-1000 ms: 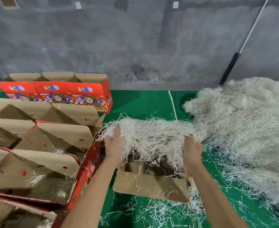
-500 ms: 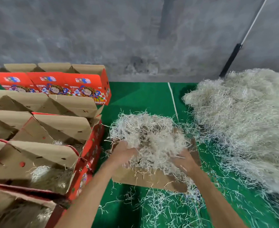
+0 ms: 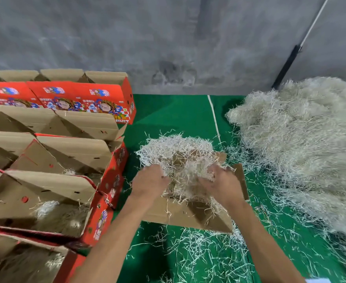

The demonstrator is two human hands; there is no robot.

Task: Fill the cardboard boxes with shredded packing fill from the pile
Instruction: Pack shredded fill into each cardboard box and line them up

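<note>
An open cardboard box (image 3: 188, 216) lies on the green floor in front of me, heaped with a clump of pale shredded fill (image 3: 176, 150). Both my hands are in that clump and press it down. My left hand (image 3: 149, 181) is on its left side and my right hand (image 3: 222, 183) on its right. Their fingertips are sunk in the shreds. The big pile of shredded fill (image 3: 303, 144) rises at the right, against the wall.
Rows of red printed boxes (image 3: 106, 180) with raised brown flaps stand at the left, some with fill inside. Loose shreds (image 3: 198, 250) litter the green floor around the box. A grey wall (image 3: 168, 37) closes the back, with a black-handled pole (image 3: 286, 66) leaning on it.
My hands came down from holding the clump spread above the box. They drew closer together and pushed it into the box.
</note>
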